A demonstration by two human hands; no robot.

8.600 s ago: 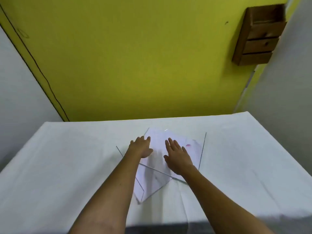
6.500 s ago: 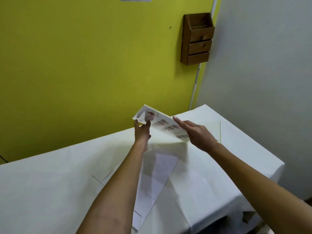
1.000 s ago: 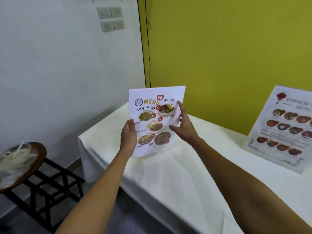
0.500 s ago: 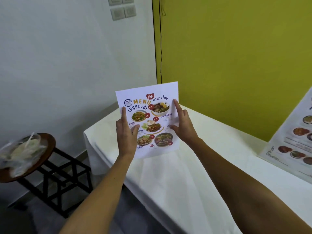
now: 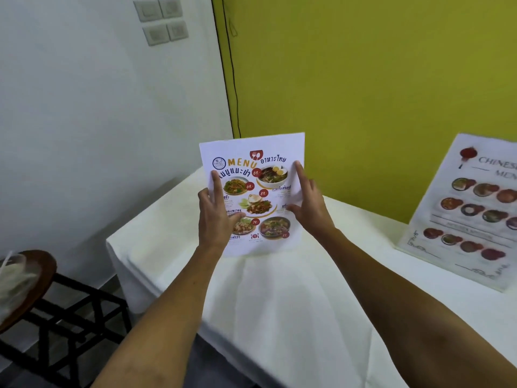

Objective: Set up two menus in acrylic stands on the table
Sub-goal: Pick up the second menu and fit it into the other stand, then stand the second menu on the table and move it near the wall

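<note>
I hold a Thai food menu [image 5: 261, 175] upright over the left end of the white-clothed table [image 5: 293, 298]. My left hand [image 5: 214, 217] grips its left edge and my right hand [image 5: 309, 207] pinches its right edge. I cannot tell whether an acrylic stand surrounds this sheet. At the right, a Chinese menu in a clear acrylic stand [image 5: 470, 214] leans back on the table, well apart from my hands.
A round wooden stool [image 5: 30, 278] on a black metal frame stands at the lower left, carrying a clear plastic bag [image 5: 11, 278]. A white wall with switch plates [image 5: 161, 21] is on the left, a yellow wall behind the table.
Over several seconds the menu sheets went from lying flat to one standing in its holder and one held up. Lately the view shifted slightly; my grip on the Thai menu stays.
</note>
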